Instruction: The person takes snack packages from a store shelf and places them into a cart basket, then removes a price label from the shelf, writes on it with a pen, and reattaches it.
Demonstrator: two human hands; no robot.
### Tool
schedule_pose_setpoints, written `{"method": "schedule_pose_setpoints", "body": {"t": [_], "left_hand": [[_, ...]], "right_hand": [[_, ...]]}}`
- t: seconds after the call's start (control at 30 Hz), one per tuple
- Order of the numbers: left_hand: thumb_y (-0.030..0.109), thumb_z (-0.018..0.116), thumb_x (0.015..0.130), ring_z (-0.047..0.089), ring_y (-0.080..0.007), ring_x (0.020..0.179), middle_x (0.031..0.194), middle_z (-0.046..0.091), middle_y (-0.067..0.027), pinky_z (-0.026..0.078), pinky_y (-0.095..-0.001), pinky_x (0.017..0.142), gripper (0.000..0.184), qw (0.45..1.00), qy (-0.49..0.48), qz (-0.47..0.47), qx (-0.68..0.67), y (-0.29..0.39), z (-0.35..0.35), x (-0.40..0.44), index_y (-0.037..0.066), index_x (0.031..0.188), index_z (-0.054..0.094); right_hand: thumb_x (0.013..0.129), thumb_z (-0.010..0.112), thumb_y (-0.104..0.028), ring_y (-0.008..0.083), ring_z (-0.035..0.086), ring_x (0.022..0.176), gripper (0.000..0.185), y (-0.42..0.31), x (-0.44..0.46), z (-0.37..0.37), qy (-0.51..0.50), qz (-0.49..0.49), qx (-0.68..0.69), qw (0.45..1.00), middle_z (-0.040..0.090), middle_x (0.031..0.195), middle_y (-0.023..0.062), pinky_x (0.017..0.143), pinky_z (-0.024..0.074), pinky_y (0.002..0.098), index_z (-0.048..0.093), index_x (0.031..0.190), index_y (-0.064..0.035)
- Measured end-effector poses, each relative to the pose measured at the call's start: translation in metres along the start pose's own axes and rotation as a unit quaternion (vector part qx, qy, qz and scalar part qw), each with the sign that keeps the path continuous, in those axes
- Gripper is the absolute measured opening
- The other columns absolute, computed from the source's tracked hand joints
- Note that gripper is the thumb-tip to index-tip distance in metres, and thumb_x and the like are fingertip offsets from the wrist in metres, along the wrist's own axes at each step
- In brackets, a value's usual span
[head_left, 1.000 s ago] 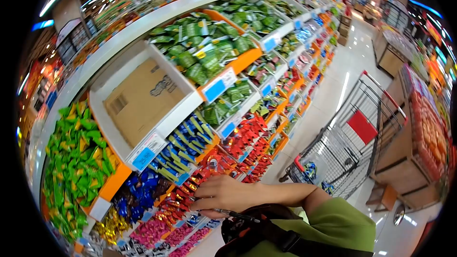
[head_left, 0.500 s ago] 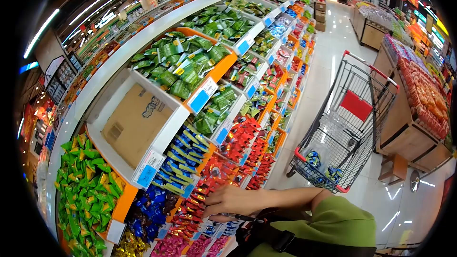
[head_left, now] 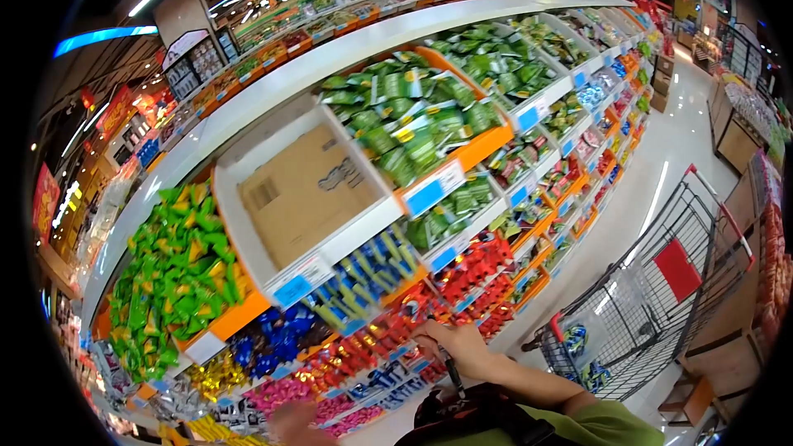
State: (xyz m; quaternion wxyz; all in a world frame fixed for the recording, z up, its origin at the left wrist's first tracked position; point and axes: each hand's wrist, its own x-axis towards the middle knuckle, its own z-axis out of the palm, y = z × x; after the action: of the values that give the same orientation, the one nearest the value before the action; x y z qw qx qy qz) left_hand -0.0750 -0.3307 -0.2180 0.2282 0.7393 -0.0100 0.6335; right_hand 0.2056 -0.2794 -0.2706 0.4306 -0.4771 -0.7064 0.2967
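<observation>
The right hand (head_left: pixel 453 345), reaching from a green sleeve (head_left: pixel 607 425), had its fingers curled around a slim, dark, pen-like rod (head_left: pixel 453 373). The rod slanted downward in front of shiny red-wrapped packets (head_left: pixel 401 315) on the tiered shelves; whether the hand touched them could not be told. The blurred left hand (head_left: pixel 299 425) was low in view, near pink-wrapped packets (head_left: pixel 277 396), its finger position unreadable. A black wire shopping cart with red corners (head_left: pixel 556 329) stood to the right, holding blue-and-green packets (head_left: pixel 593 377).
</observation>
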Motion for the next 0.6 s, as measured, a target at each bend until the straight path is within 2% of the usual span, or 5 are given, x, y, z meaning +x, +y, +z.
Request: {"method": "schedule_pose_setpoints", "body": {"t": [0.03, 0.07, 0.1, 0.3, 0.6], "left_hand": [[0.027, 0.069, 0.083, 0.060, -0.0211, 0.094, 0.109, 0.057, -0.0107, 0.050, -0.0305, 0.079, 0.040, 0.944, 0.023, -0.265, 0.195, -0.037, 0.045, 0.008, 0.003, 0.112, 0.056], [0.047, 0.066, 0.077, 0.030, -0.0318, 0.132, 0.145, 0.033, -0.0138, 0.023, -0.0462, 0.111, 0.084, 0.800, -0.288, -0.464, 0.247, -0.030, 0.074, 0.029, 0.017, 0.145, 0.026], [0.020, 0.080, 0.071, 0.061, -0.0248, 0.100, 0.117, 0.053, -0.0110, 0.051, -0.0354, 0.081, 0.050, 0.876, -0.198, -0.377, 0.224, -0.053, 0.106, 0.030, 0.011, 0.117, 0.064], [0.016, 0.078, 0.071, 0.052, -0.0198, 0.065, 0.079, 0.051, -0.0056, 0.046, -0.0328, 0.059, 0.043, 0.907, -0.241, -0.332, 0.099, -0.095, 0.170, 0.020, 0.017, 0.112, 0.068], [0.006, 0.075, 0.073, 0.058, -0.0201, 0.064, 0.075, 0.057, -0.0070, 0.048, -0.0314, 0.057, 0.029, 0.902, -0.268, -0.335, 0.043, -0.100, 0.205, 0.037, 0.009, 0.101, 0.069]], "right_hand": [[0.087, 0.062, -0.016, 0.0139, 0.061, 0.051, 0.013, 0.004, 0.001, -0.008, 0.060, -0.029, -0.054, 0.996, 0.061, 0.061, 0.0021, 0.043, 0.0427, 0.0269, 0.060, 0.099, -0.0120], [0.086, 0.063, -0.016, 0.0155, 0.061, 0.051, 0.015, 0.007, 0.001, -0.018, 0.085, -0.039, -0.115, 0.989, 0.062, 0.063, 0.0025, 0.043, 0.0426, 0.0281, 0.060, 0.099, -0.0121], [0.085, 0.064, -0.016, 0.0172, 0.060, 0.051, 0.016, 0.009, 0.002, -0.030, 0.103, -0.045, -0.174, 0.978, 0.062, 0.065, 0.0028, 0.043, 0.0425, 0.0293, 0.059, 0.100, -0.0121], [0.079, 0.061, -0.011, 0.0208, 0.059, 0.054, 0.021, 0.019, -0.004, -0.075, 0.161, -0.063, -0.279, 0.945, 0.056, 0.065, 0.0038, 0.044, 0.0427, 0.0327, 0.056, 0.100, -0.0121], [0.079, 0.056, -0.011, 0.0220, 0.058, 0.055, 0.021, 0.025, -0.029, -0.111, 0.158, -0.050, -0.268, 0.949, 0.050, 0.064, 0.0047, 0.045, 0.0431, 0.0340, 0.055, 0.100, -0.0126]]}}
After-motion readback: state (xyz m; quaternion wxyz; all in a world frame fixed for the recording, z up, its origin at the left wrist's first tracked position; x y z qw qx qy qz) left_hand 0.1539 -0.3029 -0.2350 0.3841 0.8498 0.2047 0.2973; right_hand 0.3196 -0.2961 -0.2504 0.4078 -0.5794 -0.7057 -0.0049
